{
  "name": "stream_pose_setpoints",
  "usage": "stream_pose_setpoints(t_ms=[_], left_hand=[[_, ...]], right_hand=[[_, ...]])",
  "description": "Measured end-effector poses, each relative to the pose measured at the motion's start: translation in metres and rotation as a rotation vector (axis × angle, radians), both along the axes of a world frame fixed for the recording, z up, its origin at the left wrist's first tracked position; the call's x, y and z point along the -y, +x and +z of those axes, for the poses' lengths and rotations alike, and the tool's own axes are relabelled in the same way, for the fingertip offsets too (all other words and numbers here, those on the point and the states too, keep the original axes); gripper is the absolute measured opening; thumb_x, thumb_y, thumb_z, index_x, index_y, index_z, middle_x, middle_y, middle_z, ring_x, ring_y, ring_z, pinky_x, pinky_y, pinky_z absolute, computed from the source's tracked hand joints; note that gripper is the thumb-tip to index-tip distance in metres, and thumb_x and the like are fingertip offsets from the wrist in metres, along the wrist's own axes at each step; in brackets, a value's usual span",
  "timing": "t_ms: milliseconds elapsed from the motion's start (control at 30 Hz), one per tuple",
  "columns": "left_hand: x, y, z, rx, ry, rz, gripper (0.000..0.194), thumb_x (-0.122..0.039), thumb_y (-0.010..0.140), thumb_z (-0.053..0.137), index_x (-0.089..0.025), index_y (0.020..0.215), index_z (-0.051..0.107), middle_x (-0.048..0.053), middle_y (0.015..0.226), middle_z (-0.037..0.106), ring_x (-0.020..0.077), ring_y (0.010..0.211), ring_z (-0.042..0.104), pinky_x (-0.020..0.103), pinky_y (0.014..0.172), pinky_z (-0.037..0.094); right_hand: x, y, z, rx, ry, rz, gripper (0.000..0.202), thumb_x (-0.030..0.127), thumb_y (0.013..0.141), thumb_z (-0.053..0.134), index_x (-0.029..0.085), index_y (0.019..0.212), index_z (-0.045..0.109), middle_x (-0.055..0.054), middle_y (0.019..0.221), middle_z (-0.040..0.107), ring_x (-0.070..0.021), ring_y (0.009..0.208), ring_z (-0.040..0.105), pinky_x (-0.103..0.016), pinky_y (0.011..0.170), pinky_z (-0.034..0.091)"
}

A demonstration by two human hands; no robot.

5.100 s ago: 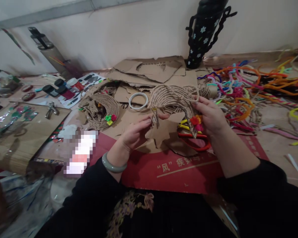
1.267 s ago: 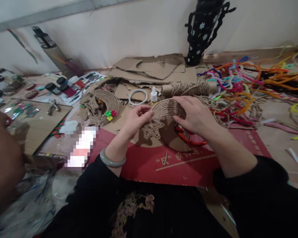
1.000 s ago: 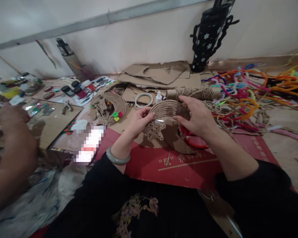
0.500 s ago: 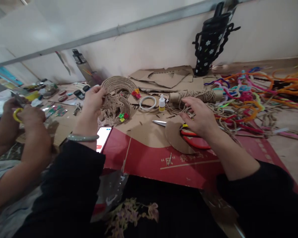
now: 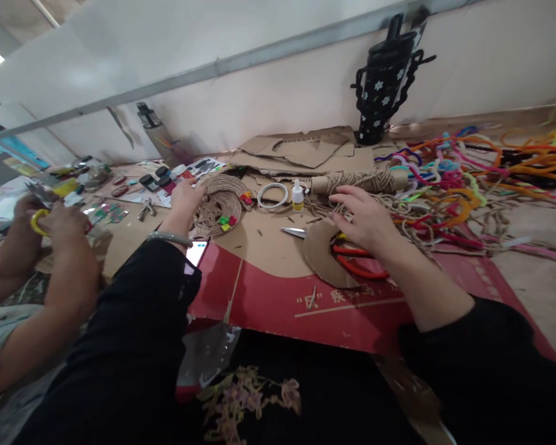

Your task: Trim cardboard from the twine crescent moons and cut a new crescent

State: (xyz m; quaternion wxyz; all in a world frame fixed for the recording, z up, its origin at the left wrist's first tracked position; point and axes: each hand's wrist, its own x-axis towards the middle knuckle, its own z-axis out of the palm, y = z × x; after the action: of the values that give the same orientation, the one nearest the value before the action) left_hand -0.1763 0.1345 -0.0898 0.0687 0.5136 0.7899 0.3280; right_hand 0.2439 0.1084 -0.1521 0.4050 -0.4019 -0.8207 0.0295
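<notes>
My left hand (image 5: 185, 204) pinches the left edge of a rope-covered crescent (image 5: 229, 188), coiled in brown twine with small red and orange flowers at its end. It lies over another twine coil (image 5: 213, 216), which carries green, yellow and red flowers; their outlines partly merge. My right hand (image 5: 366, 219) hovers with fingers apart and nothing in them, above the red-handled scissors (image 5: 359, 272). A bare cardboard crescent (image 5: 322, 256) covers part of the scissors. Just beyond the fingers lies a cardboard tube wound with twine (image 5: 361, 182).
A small dropper bottle (image 5: 298, 199) and a white ring (image 5: 259, 196) stand mid-table. Colourful pipe cleaners (image 5: 463, 185) tangle at right. A black flowered tumbler (image 5: 382, 93) stands at the wall. A phone (image 5: 195, 252) lies by my left wrist. At left, another person's hands (image 5: 67, 219) hold yellow-handled scissors.
My left hand has lowered the twine-covered crescent from a raised position down onto the other coil. My right hand stays open above the scissors. The view has shifted slightly.
</notes>
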Motion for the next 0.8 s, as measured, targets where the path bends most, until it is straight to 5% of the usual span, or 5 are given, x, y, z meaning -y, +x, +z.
stream_pose_setpoints(t_ms=[167,300,467,600,800], left_hand=[[0.007,0.043,0.015,-0.082,0.114,0.038,0.039,-0.032,0.075,0.07,-0.01,0.108,0.07,0.018,0.109,0.071,0.0346,0.11,0.064,0.047,0.101,0.045],[0.028,0.107,0.013,0.148,0.33,-0.232,0.029,-0.027,0.079,0.067,-0.014,0.104,0.072,0.01,0.098,0.074,0.0212,0.09,0.067,0.035,0.087,0.052],[0.06,0.175,-0.011,0.326,0.118,-0.563,0.023,-0.033,0.079,0.069,-0.014,0.091,0.076,0.006,0.081,0.074,0.016,0.074,0.064,0.03,0.072,0.05],[0.064,0.196,-0.026,0.213,0.011,-0.611,0.021,-0.032,0.08,0.067,-0.015,0.089,0.077,0.007,0.083,0.076,0.0165,0.073,0.065,0.03,0.07,0.048],[0.053,0.21,-0.027,0.101,-0.065,-0.662,0.021,-0.031,0.081,0.065,-0.016,0.089,0.078,0.008,0.084,0.077,0.0195,0.077,0.066,0.033,0.071,0.047]], right_hand=[[-0.001,0.001,0.002,0.031,-0.022,0.009,0.03,0.028,0.087,0.056,0.018,0.109,0.073,-0.014,0.125,0.07,-0.0295,0.113,0.067,-0.048,0.1,0.054],[-0.002,0.006,0.01,0.094,-0.055,0.005,0.032,0.027,0.087,0.056,0.015,0.112,0.073,-0.015,0.12,0.073,-0.0301,0.112,0.068,-0.047,0.099,0.053],[0.006,0.018,0.024,0.282,-0.228,-0.056,0.032,0.03,0.088,0.057,0.02,0.113,0.074,-0.01,0.106,0.078,-0.0278,0.095,0.071,-0.041,0.082,0.054],[0.016,0.034,0.028,0.408,-0.393,-0.059,0.027,0.031,0.087,0.059,0.023,0.106,0.077,-0.005,0.089,0.079,-0.0229,0.079,0.071,-0.033,0.069,0.05],[0.024,0.041,0.025,0.493,-0.481,-0.041,0.027,0.027,0.088,0.057,0.021,0.104,0.078,-0.007,0.098,0.08,-0.0248,0.085,0.073,-0.033,0.072,0.052]])
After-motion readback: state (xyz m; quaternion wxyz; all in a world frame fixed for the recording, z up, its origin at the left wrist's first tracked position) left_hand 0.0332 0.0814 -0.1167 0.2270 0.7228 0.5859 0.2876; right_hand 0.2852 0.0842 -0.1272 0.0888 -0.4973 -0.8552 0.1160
